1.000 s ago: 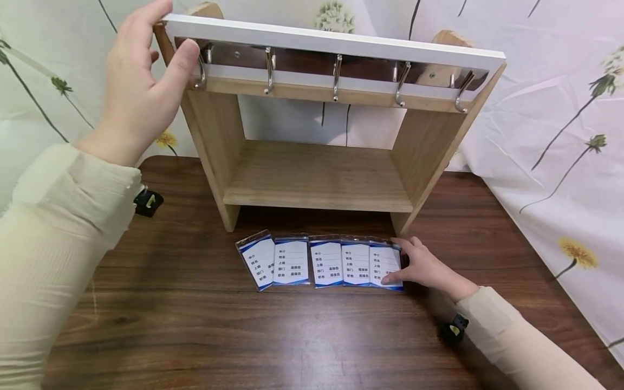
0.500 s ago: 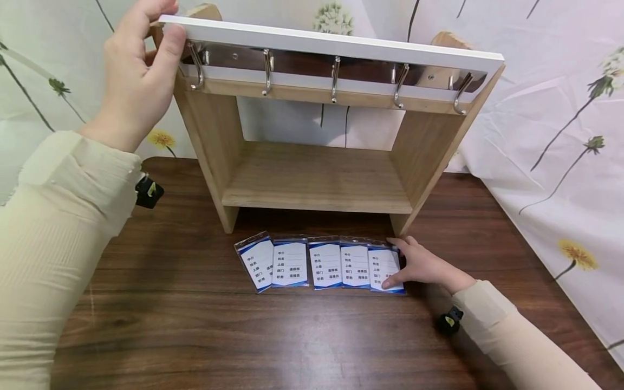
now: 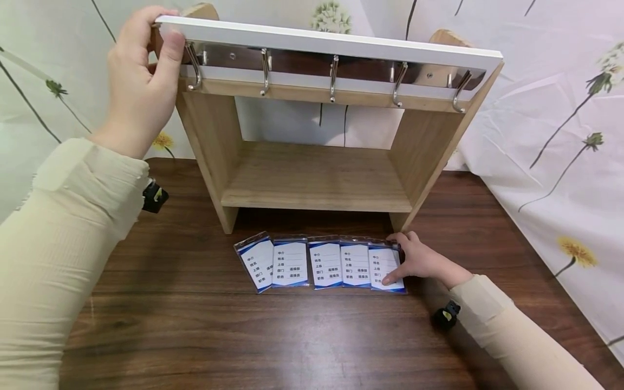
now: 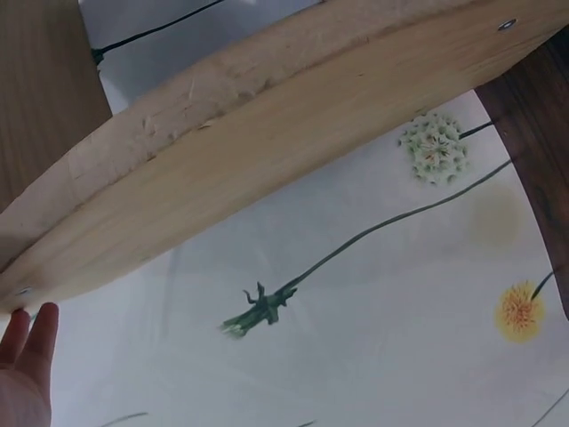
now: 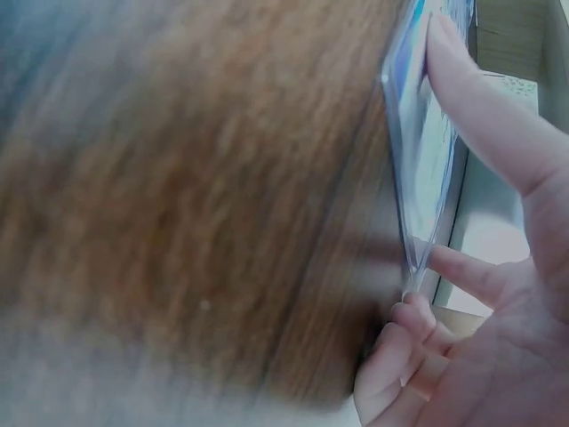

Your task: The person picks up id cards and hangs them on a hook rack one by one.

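My left hand (image 3: 146, 81) grips the upper left corner of a wooden hook rack (image 3: 317, 176), thumb on the white front board (image 3: 331, 38). In the left wrist view, fingertips (image 4: 40, 342) touch the rack's wooden side panel (image 4: 267, 151). Several name badges (image 3: 290, 262) in clear sleeves lie in a row before the rack, some overlapping. My right hand (image 3: 424, 260) holds the rightmost badge (image 3: 385, 265) by its right side. In the right wrist view the thumb (image 5: 480, 116) lies on this badge's face (image 5: 422, 169), with fingers at its edge; how far they reach underneath is hidden.
Several metal hooks (image 3: 333, 78) hang from the front board with nothing on them. The rack's shelf (image 3: 317, 189) stands above the dark wooden table (image 3: 244, 336). Flower-printed cloth (image 3: 546, 97) surrounds the table at the back and sides.
My left thumb has shifted up and left, off the leftmost hook onto the white board. The rightmost badge has slid slightly toward me under my right hand.
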`<move>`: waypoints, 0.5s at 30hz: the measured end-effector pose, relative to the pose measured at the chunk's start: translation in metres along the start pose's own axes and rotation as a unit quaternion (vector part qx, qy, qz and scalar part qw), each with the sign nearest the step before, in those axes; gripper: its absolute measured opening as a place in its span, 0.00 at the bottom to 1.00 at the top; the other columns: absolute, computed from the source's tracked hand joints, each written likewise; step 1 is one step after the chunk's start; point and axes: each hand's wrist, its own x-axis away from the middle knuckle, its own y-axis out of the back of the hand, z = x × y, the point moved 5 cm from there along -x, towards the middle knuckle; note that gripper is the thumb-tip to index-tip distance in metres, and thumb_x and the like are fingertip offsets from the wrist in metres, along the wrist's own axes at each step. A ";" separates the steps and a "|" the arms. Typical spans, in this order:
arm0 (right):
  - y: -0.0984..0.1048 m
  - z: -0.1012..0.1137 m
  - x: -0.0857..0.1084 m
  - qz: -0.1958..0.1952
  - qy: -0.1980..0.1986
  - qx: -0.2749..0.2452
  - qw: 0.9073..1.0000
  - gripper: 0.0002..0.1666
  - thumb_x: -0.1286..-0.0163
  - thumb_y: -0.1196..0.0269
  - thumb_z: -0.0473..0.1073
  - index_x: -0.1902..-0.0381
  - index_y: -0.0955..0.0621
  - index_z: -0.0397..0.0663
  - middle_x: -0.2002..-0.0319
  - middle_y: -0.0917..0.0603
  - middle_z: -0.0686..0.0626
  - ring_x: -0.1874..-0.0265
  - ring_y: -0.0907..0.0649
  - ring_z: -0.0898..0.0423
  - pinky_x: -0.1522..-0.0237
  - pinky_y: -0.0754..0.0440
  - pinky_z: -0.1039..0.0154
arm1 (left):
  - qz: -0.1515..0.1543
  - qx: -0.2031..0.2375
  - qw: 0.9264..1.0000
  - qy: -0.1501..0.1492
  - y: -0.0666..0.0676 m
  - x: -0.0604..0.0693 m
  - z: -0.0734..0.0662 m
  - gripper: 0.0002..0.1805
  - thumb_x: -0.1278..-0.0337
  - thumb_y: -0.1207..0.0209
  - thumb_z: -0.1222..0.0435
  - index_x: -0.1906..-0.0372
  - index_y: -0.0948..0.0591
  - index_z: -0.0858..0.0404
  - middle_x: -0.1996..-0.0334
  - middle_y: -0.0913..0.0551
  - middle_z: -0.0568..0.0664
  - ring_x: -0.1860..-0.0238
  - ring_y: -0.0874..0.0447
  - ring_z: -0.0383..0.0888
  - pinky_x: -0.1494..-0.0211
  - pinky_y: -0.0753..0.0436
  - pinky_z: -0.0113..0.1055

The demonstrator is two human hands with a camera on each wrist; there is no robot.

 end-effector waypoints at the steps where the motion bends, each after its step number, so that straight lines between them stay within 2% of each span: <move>1: 0.000 0.000 0.000 0.000 -0.004 -0.005 1.000 0.64 0.59 0.19 0.60 0.31 0.35 0.38 0.39 0.39 0.27 0.46 0.28 0.38 0.42 0.28 0.40 | -0.003 -0.006 1.000 -0.006 0.000 0.000 0.000 0.15 0.27 0.49 0.59 0.41 0.21 0.51 0.60 0.30 0.26 0.61 0.33 0.26 0.59 0.35 0.23; 6: 0.003 -0.004 0.001 -0.023 -0.019 -0.035 0.999 0.60 0.58 0.18 0.57 0.33 0.34 0.40 0.41 0.41 0.30 0.47 0.29 0.37 0.43 0.29 0.41 | -0.021 -0.018 0.999 -0.037 -0.002 0.001 -0.001 0.16 0.26 0.50 0.58 0.41 0.22 0.53 0.59 0.31 0.23 0.59 0.33 0.26 0.60 0.35 0.23; 12: 0.010 -0.004 0.004 -0.087 0.005 -0.053 0.995 0.45 0.54 0.19 0.49 0.44 0.30 0.37 0.45 0.27 0.31 0.48 0.26 0.40 0.45 0.27 0.43 | -0.031 -0.019 0.998 -0.059 -0.005 0.002 -0.001 0.17 0.26 0.51 0.59 0.40 0.23 0.60 0.56 0.32 0.21 0.55 0.33 0.25 0.51 0.34 0.24; 15: 0.015 -0.005 0.007 -0.106 0.004 -0.077 0.991 0.39 0.51 0.21 0.45 0.48 0.30 0.38 0.47 0.22 0.34 0.50 0.22 0.41 0.51 0.23 0.47 | -0.034 -0.014 0.998 -0.051 -0.006 0.001 0.000 0.16 0.26 0.52 0.61 0.40 0.24 0.60 0.57 0.32 0.22 0.56 0.34 0.24 0.49 0.36 0.24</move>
